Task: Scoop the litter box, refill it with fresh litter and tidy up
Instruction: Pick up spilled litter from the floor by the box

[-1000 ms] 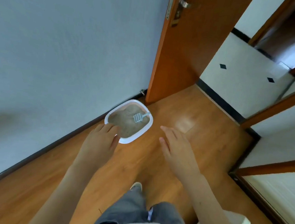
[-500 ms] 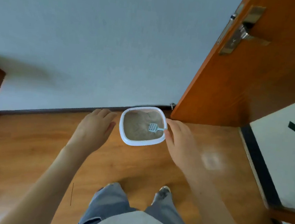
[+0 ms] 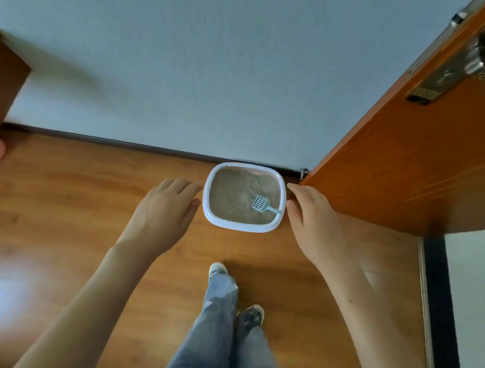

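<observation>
Litter box [image 3: 242,227] sits between 2 relaxed, empty hands, left hand [image 3: 165,206] and right hand [image 3: 311,219]; grip opposite rims evenly, apparently not touching yet, keeping scoop [image 3: 264,205] level.

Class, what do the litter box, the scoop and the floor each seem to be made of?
Litter box: probably plastic, with a smooth, white, rounded moulded rim.
Scoop: likely plastic, pale blue, with a moulded slotted grid.
Floor: wood or wood-look laminate, with an orange-brown grain and glossy glare patches.

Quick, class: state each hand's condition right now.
Left hand: open, holding nothing.
Right hand: open, holding nothing, beside the litter box.
</observation>
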